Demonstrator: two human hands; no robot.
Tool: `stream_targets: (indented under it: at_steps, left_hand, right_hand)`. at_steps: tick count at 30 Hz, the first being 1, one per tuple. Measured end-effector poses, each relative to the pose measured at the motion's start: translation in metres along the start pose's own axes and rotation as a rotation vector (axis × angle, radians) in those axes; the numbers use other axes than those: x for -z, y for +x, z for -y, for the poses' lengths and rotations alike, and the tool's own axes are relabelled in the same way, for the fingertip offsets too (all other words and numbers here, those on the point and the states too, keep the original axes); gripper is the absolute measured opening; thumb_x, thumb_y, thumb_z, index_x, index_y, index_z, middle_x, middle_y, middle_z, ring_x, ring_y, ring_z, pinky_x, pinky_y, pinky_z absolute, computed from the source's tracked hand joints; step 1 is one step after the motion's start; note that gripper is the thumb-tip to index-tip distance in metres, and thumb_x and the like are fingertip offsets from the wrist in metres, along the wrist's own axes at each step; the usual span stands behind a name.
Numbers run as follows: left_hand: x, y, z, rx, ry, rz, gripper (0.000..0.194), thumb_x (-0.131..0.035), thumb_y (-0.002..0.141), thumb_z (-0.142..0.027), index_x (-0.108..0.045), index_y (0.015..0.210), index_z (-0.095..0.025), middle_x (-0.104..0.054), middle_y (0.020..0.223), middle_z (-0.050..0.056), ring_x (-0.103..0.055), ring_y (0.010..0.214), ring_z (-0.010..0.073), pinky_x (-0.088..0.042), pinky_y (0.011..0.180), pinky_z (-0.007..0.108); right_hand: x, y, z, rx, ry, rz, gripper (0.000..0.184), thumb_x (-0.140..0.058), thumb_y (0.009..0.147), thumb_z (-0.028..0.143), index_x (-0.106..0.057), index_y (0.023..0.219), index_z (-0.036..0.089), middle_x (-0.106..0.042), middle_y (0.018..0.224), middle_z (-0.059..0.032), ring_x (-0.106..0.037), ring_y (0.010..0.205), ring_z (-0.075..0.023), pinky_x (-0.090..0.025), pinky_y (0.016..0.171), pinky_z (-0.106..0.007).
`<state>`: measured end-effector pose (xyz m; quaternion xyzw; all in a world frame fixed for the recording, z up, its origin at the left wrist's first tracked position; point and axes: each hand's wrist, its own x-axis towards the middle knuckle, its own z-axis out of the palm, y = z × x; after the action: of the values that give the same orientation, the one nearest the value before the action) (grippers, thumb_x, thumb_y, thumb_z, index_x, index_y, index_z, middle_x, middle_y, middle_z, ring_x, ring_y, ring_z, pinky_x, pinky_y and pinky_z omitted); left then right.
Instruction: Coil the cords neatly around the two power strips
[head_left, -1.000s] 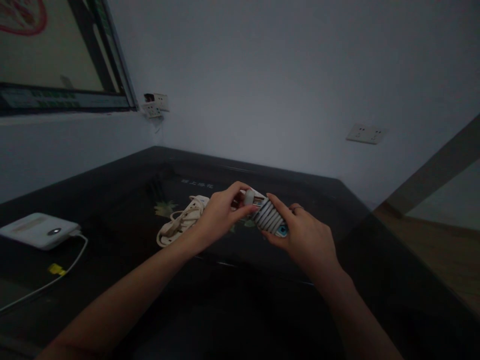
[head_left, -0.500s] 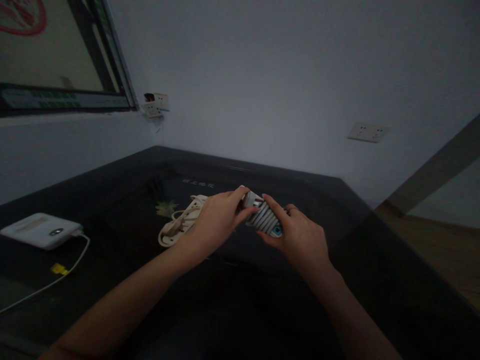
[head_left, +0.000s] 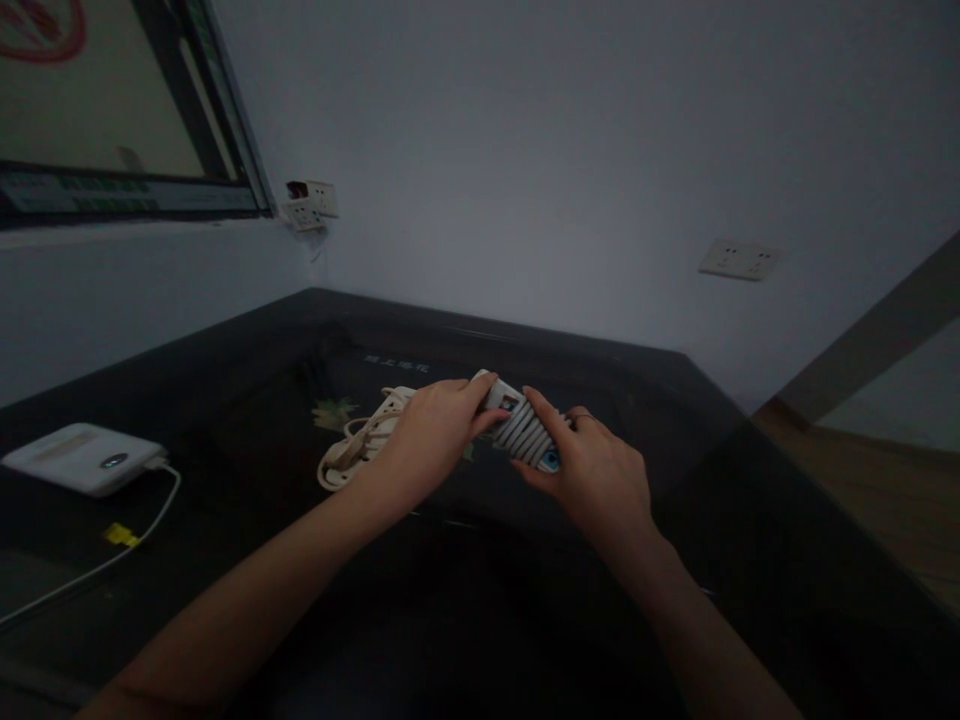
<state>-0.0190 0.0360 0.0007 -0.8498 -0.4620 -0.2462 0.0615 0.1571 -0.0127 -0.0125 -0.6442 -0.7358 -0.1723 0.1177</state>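
Note:
Both hands hold a small white power strip (head_left: 523, 430) wound in several turns of white cord, tilted above the dark table. My left hand (head_left: 427, 430) is closed on its upper left end, with thumb and fingers pinching there. My right hand (head_left: 592, 460) is closed round the lower right end, beside a blue mark on the strip. Part of the strip is hidden under my fingers. Behind my left wrist, a second white power strip (head_left: 390, 403) lies on the table with its cord and plug (head_left: 346, 455) bundled on it.
A white box-shaped device (head_left: 82, 455) lies at the left with a white cable (head_left: 161, 515) and a yellow tag (head_left: 121, 535). The dark glossy table (head_left: 480, 600) meets the wall. Wall sockets (head_left: 739, 259) are on the right, more sockets (head_left: 306, 212) near the window.
The wound power strip has turned slightly in my hands, and both hands keep their hold. The view has shifted a little.

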Motion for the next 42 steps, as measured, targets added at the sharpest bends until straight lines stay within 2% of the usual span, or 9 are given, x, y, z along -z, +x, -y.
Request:
stream_targets:
  at_steps: [5, 9, 14, 19, 25, 29, 33, 38, 42]
  left_hand:
    - [0.003, 0.001, -0.002, 0.05, 0.021, 0.046, 0.032, -0.052, 0.091, -0.039, -0.061, 0.111, -0.015, -0.072, 0.089, 0.008, -0.067, 0.077, 0.0195, -0.046, 0.065, 0.027]
    - [0.003, 0.002, 0.002, 0.045, -0.003, 0.028, 0.034, -0.05, 0.091, -0.041, -0.061, 0.112, -0.015, -0.072, 0.088, 0.007, -0.066, 0.074, 0.0189, -0.046, 0.064, 0.027]
    - [0.001, 0.001, 0.003, -0.008, 0.04, 0.007, 0.046, -0.051, 0.091, -0.042, -0.053, 0.128, -0.015, -0.071, 0.1, 0.01, -0.067, 0.085, 0.0213, -0.049, 0.071, 0.03]
    - [-0.002, 0.001, -0.001, 0.012, 0.057, 0.002, 0.045, -0.05, 0.092, -0.037, -0.051, 0.13, -0.013, -0.07, 0.104, 0.012, -0.065, 0.092, 0.0224, -0.049, 0.076, 0.031]
    - [-0.01, 0.0, 0.001, -0.057, 0.021, -0.048, 0.048, -0.04, 0.097, -0.031, -0.04, 0.137, -0.006, -0.066, 0.106, 0.014, -0.06, 0.097, 0.0232, -0.049, 0.084, 0.035]
    - [-0.017, -0.004, 0.004, -0.068, -0.011, -0.047, 0.049, -0.035, 0.098, -0.025, -0.032, 0.142, -0.006, -0.064, 0.105, 0.015, -0.06, 0.095, 0.023, -0.049, 0.082, 0.036]
    - [-0.019, -0.003, 0.009, -0.045, -0.092, -0.092, 0.046, -0.042, 0.096, -0.027, -0.039, 0.139, -0.013, -0.066, 0.099, 0.011, -0.062, 0.084, 0.0189, -0.05, 0.076, 0.032]
    - [-0.012, 0.001, 0.015, 0.009, -0.327, -0.122, 0.027, -0.056, 0.089, -0.029, -0.061, 0.111, -0.014, -0.072, 0.09, 0.006, -0.067, 0.078, 0.0169, -0.052, 0.073, 0.028]
    - [-0.013, 0.0, 0.01, 0.016, -0.262, -0.127, 0.026, -0.056, 0.089, -0.031, -0.063, 0.109, -0.016, -0.073, 0.093, 0.008, -0.069, 0.081, 0.0197, -0.053, 0.074, 0.031]
  right_hand:
    - [-0.002, 0.001, 0.002, 0.009, -0.007, -0.02, 0.073, -0.068, 0.074, 0.049, -0.041, 0.14, 0.035, -0.066, 0.103, -0.0114, -0.065, 0.076, -0.0254, -0.045, 0.056, -0.03]
    - [-0.002, 0.001, 0.003, 0.019, 0.002, -0.029, 0.074, -0.068, 0.074, 0.049, -0.04, 0.141, 0.034, -0.067, 0.103, -0.0115, -0.065, 0.076, -0.0247, -0.045, 0.056, -0.03]
    - [-0.001, 0.001, 0.002, 0.006, -0.012, -0.016, 0.075, -0.069, 0.073, 0.05, -0.04, 0.141, 0.035, -0.066, 0.103, -0.0115, -0.064, 0.076, -0.0248, -0.045, 0.057, -0.03]
    - [0.0, 0.001, 0.004, 0.01, -0.022, 0.005, 0.074, -0.069, 0.074, 0.049, -0.04, 0.141, 0.035, -0.066, 0.102, -0.0109, -0.064, 0.076, -0.0242, -0.043, 0.058, -0.029]
    - [-0.002, 0.002, 0.002, -0.007, -0.02, -0.058, 0.074, -0.068, 0.074, 0.051, -0.041, 0.141, 0.034, -0.066, 0.1, -0.0115, -0.064, 0.077, -0.025, -0.043, 0.057, -0.03]
    - [-0.005, 0.003, -0.002, -0.028, -0.023, -0.092, 0.073, -0.069, 0.074, 0.05, -0.043, 0.14, 0.032, -0.066, 0.097, -0.0114, -0.064, 0.076, -0.0253, -0.043, 0.056, -0.03]
    - [-0.005, 0.003, -0.002, -0.024, -0.031, -0.117, 0.072, -0.067, 0.075, 0.05, -0.041, 0.141, 0.032, -0.066, 0.097, -0.0121, -0.064, 0.077, -0.0254, -0.043, 0.057, -0.029]
    - [-0.005, 0.001, 0.001, -0.027, -0.036, -0.116, 0.072, -0.066, 0.077, 0.049, -0.04, 0.141, 0.032, -0.066, 0.096, -0.012, -0.063, 0.077, -0.0252, -0.045, 0.059, -0.031]
    - [-0.005, 0.001, 0.001, -0.037, -0.036, -0.099, 0.072, -0.066, 0.077, 0.05, -0.04, 0.142, 0.032, -0.067, 0.098, -0.0128, -0.063, 0.078, -0.0255, -0.045, 0.059, -0.031]
